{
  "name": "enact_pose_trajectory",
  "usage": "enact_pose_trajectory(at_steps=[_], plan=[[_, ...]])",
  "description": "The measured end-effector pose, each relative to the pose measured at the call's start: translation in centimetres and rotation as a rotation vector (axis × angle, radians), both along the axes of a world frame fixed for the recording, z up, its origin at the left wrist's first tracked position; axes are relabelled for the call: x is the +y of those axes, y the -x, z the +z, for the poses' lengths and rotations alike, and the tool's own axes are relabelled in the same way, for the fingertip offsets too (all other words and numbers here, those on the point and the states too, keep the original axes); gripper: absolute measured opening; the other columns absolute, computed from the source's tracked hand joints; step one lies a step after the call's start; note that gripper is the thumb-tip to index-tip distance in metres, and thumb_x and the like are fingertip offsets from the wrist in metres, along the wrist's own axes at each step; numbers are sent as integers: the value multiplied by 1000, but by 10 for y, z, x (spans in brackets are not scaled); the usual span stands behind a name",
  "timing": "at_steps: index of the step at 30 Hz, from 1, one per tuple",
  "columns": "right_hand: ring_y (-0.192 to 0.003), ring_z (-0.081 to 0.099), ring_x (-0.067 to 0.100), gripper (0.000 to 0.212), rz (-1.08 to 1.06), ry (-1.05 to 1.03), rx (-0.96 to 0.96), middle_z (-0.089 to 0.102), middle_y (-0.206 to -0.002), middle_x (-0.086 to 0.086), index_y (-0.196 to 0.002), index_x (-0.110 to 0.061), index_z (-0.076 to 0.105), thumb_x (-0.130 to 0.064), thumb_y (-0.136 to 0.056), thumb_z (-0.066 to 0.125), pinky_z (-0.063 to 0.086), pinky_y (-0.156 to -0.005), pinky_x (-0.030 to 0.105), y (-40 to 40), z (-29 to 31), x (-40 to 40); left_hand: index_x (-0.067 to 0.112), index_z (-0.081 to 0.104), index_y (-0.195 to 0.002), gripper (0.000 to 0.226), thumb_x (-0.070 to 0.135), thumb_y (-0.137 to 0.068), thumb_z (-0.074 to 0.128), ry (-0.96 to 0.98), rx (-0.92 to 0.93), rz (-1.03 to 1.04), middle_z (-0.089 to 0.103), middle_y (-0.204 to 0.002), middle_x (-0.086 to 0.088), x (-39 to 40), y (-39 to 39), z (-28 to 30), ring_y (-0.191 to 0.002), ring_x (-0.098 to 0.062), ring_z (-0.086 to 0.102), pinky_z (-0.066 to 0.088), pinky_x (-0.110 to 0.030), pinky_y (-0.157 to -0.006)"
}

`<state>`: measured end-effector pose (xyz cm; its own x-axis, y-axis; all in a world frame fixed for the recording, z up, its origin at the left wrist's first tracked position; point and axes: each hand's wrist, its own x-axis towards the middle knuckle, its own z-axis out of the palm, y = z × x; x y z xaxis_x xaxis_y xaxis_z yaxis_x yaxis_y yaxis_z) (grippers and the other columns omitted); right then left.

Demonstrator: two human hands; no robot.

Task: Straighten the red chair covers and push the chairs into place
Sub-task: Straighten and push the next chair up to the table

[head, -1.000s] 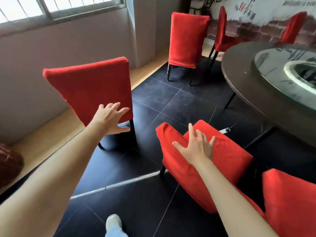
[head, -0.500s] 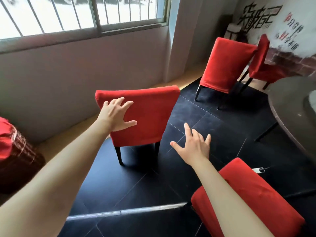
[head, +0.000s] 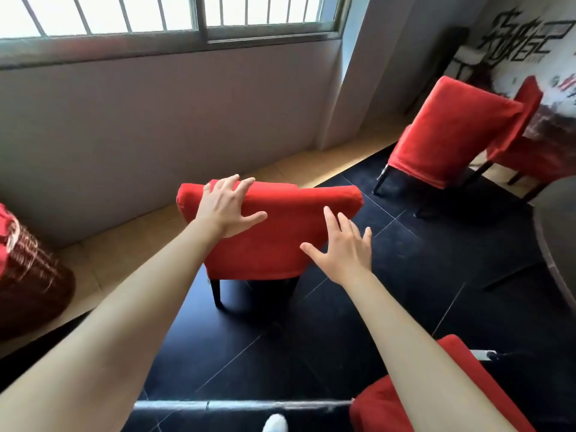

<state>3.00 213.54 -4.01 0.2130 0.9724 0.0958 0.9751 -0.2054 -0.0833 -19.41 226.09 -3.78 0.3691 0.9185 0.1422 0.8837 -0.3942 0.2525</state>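
So my left hand [head: 226, 210] rests spread on the top edge of the red-covered chair [head: 274, 235] by the window wall; right hand [head: 341, 251] hovers open, gripping nothing. Cover looks soft and slippery, so I'd grab the stiff backrest top.

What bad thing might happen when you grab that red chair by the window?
Only the left hand rests on the chair top, near one corner, so a push might twist it sideways. The right hand is open and may not be touching yet. The loose red cover could slide and bunch instead of straightening.
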Motion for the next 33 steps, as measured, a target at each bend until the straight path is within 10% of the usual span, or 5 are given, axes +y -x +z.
enact_pose_trajectory(at_steps=[13,20,33], plan=[[-144,22,31,91,300,191,-64,29,-156,6,-153,-36,10,-81,-79,37,15,-114,58,-44,-8,123,34,32,-148,91,84,-72,29,-8,235,50,45,-146,3,43,-18,-31,-135,-20,39,15,-48,-115],[-107,58,27,99,354,158,-184,64,-115,5,-148,-33,31,-90,-68,26,36,-101,46,-43,-17,147,32,42,-143,92,84,-68,29,-6,218,73,57,-135,5,41,-17,-32,-122,-22,52,20,-43,-112],[-92,62,25,89,257,45,-193,68,-97,5,-141,-26,41,-85,-75,33,37,-86,38,-27,-30,104,29,56,-127,96,86,-61,17,-27,192,-14,69,-108,3,25,-2,-31,-102,-23,61,33,-37,-99]])
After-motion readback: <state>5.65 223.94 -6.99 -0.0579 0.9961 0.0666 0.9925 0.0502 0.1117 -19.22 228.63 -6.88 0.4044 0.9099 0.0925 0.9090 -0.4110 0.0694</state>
